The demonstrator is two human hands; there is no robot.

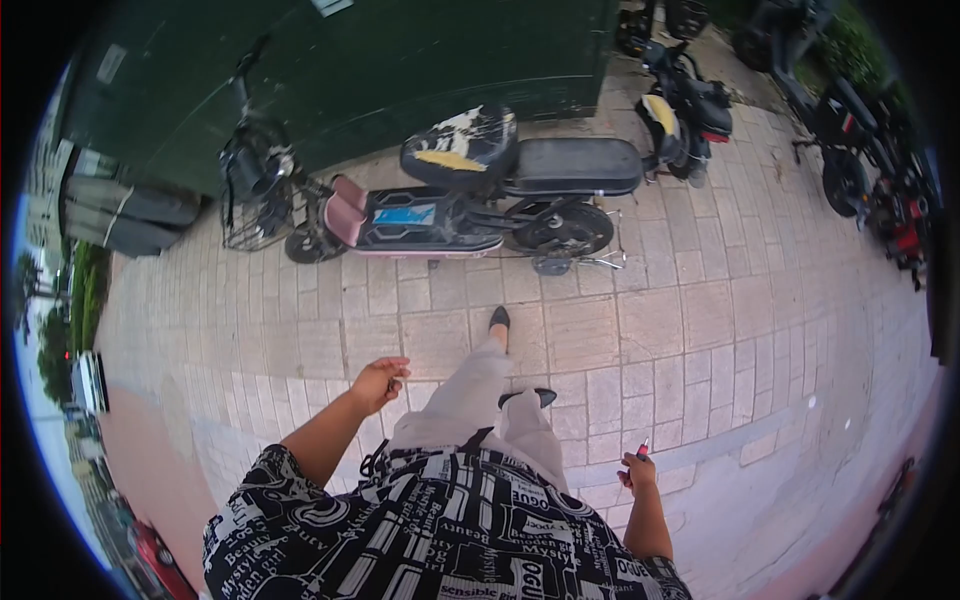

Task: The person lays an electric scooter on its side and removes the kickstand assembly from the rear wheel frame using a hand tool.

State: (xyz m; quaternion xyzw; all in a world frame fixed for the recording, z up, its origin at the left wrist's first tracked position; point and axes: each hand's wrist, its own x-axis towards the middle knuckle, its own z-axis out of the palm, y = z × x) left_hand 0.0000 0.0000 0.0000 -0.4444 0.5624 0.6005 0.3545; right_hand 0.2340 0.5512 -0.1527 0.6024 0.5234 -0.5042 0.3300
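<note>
My left hand (378,386) hangs in front of my left hip, palm partly turned in, its fingers curled with the forefinger reaching out to the right. Something small and dark shows at those fingers, too small to name. Lower on the right, my right hand (635,475) is closed around a small red object (643,450) with a thin pale tip pointing away from me. Ahead of me a scooter (430,225) with a pink and black footboard and a torn, worn seat (460,150) stands side-on; neither hand touches it.
A dark green wall (390,65) rises behind the scooter. More two-wheelers, such as a black scooter (690,110) and a motorbike (850,150), stand at the far right. Grey bundled sheets (125,215) lean at the left. Paving bricks (580,320) cover the ground.
</note>
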